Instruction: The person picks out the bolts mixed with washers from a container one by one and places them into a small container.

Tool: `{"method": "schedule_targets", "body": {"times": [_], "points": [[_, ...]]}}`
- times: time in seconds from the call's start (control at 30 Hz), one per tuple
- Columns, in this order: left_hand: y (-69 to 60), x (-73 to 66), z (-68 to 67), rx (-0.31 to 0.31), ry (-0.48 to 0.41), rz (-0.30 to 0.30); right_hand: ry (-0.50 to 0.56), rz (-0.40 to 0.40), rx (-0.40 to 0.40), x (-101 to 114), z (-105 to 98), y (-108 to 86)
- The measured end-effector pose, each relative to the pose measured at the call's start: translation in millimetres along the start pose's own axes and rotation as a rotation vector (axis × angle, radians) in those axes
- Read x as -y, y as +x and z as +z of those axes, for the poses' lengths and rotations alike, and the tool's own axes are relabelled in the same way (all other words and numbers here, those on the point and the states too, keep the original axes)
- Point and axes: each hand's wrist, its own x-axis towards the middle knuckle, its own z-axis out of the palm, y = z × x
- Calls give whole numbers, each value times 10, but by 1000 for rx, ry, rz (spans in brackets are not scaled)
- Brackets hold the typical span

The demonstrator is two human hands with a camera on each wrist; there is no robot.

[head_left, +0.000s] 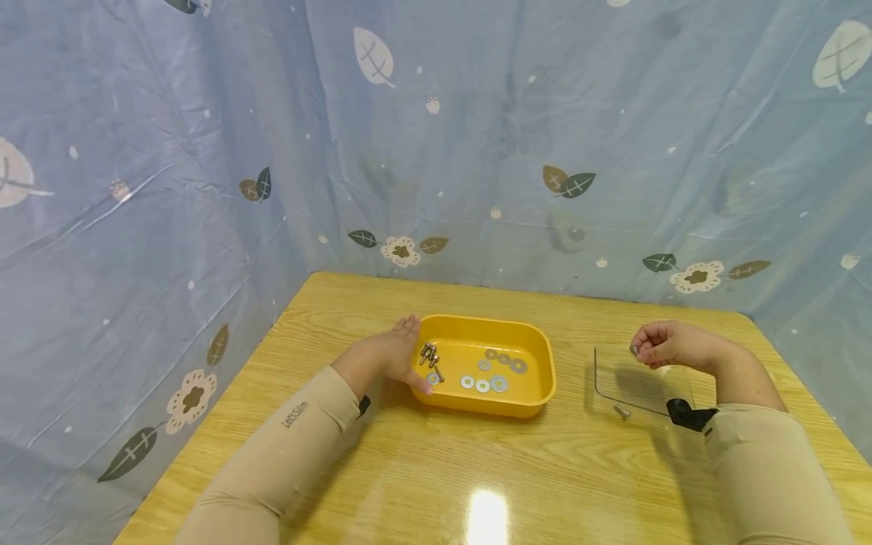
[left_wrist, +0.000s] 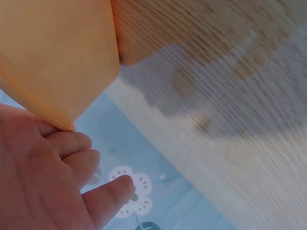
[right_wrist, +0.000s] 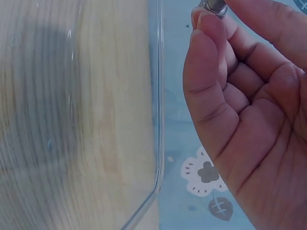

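My left hand rests against the left end of a yellow tray. Its thumb lies over the front left rim, and the fingers stretch straight along the rear left corner. In the left wrist view the fingers touch the rim of the tray. My right hand is raised over a clear plastic container. Thumb and fingertips pinch a small threaded metal fastener, partly hidden by the fingers. A metal screw lies near the container's front edge.
Several screws sit at the tray's left, and several flat washers are spread across its floor. The wooden table meets a blue patterned curtain behind and at both sides.
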Motion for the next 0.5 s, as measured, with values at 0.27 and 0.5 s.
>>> {"method": "schedule_targets", "body": {"times": [0.27,0.5], "points": [[-31,-4,-16,-14,23,7,27,-9,13,-14,2,18],[-33,-20,-18,-12,12,8,16,-7,7,-16,6,24]]}}
